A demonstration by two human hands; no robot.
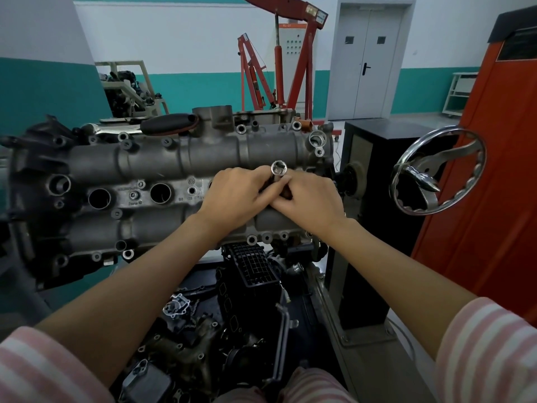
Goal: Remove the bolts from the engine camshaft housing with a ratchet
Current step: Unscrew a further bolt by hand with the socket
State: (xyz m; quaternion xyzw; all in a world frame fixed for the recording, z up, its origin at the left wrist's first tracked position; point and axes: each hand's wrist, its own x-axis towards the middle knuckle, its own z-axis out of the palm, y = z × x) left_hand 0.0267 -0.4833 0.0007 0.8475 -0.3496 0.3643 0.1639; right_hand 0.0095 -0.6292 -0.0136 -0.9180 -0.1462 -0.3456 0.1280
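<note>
- My left hand (241, 193) and my right hand (308, 199) meet over the right part of the grey camshaft housing (162, 170), which lies across the middle of the view on an engine stand.
- Both hands have fingers curled around a silver socket tool (279, 170); its open end points up, just above my knuckles.
- The lower part of the tool is hidden by my fingers, so I cannot tell whether it sits on a bolt.
- Several bolt holes (191, 190) and three round wells show along the centre of the housing, left of my hands.
- A chrome handwheel (438, 170) stands to the right of the engine, well apart from my hands.
- Loose black engine parts (250, 286) lie below the housing, between my forearms.
- A red engine crane (279, 68) stands behind, near a grey double door (369, 59).
</note>
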